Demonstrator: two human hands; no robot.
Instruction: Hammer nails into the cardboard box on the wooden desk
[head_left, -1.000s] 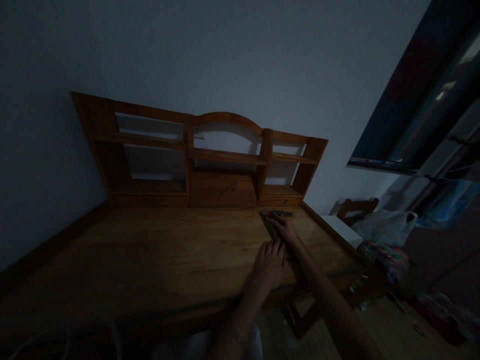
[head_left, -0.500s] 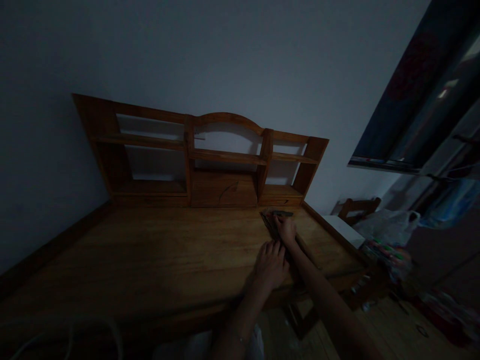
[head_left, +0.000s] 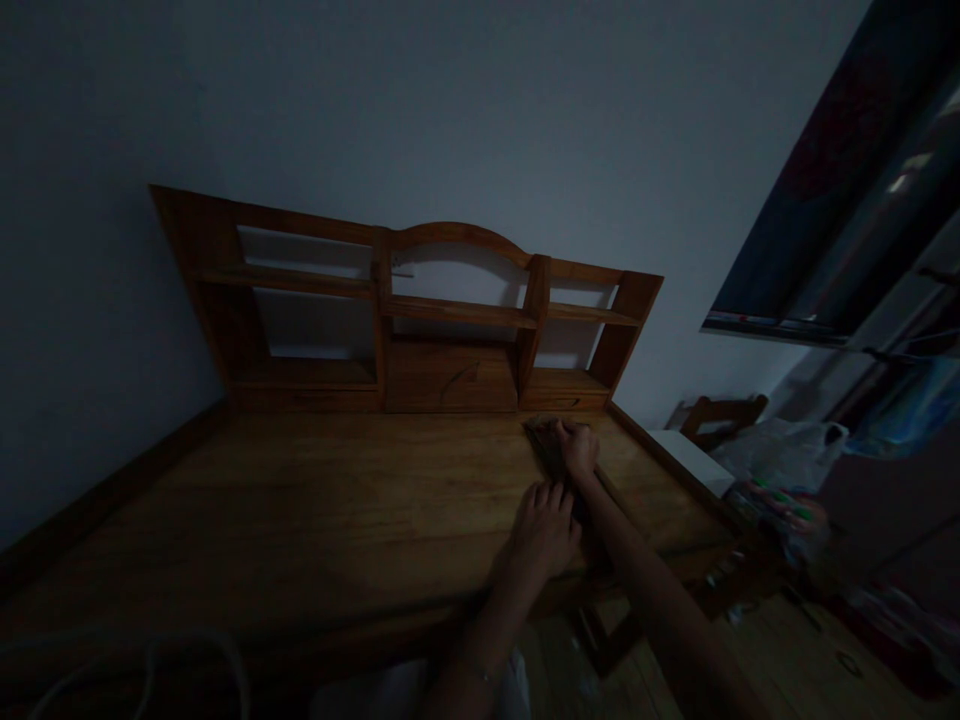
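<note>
Pinching, it seems, a dark item point(head_left: 548, 457) on the right of the desk point(head_left: 322, 500), the right hand point(head_left: 578, 450) curls; the left hand point(head_left: 547, 525) lies nearer. Its grip I cannot tell.

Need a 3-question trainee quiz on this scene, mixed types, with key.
1. Which is closer to the wooden hutch: the left hand or the right hand?
2. True or false: the plastic bag is left of the wooden desk in the picture.
3. The dark item at the hands lies on: A) a chair, B) the wooden desk, C) the windowsill.

Key: 1. Right hand. 2. False. 3. B.
</note>
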